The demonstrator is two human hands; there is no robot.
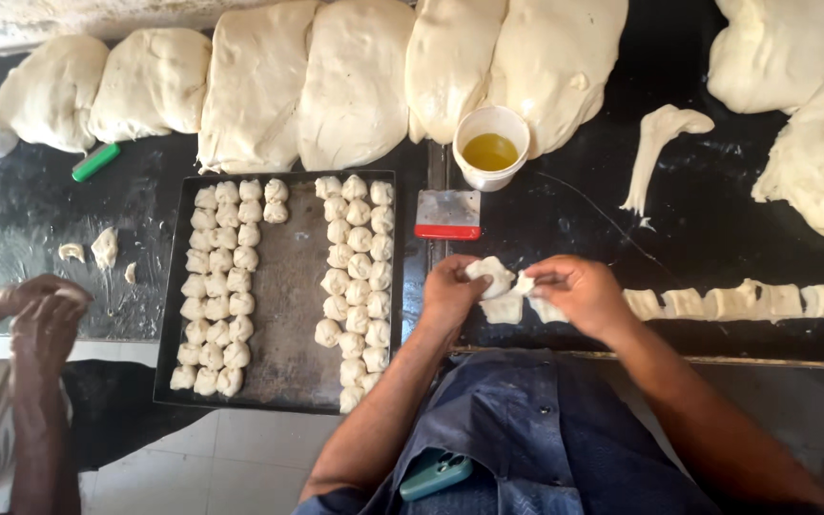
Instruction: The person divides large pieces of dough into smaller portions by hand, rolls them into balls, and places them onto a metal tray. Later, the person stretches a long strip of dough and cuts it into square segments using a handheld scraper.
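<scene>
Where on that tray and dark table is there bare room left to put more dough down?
The tray has a bare strip down its middle, between the two blocks of dough balls. The table is bare between the oil cup and the right-hand dough mass. It is crowded along the back edge with big dough slabs, and around the left hand and right hand.

Small pale dough piece [490, 275], rounded, pinched above the black table edge

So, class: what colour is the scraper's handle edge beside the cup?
Red, on the scraper; head view shows it best.
</scene>
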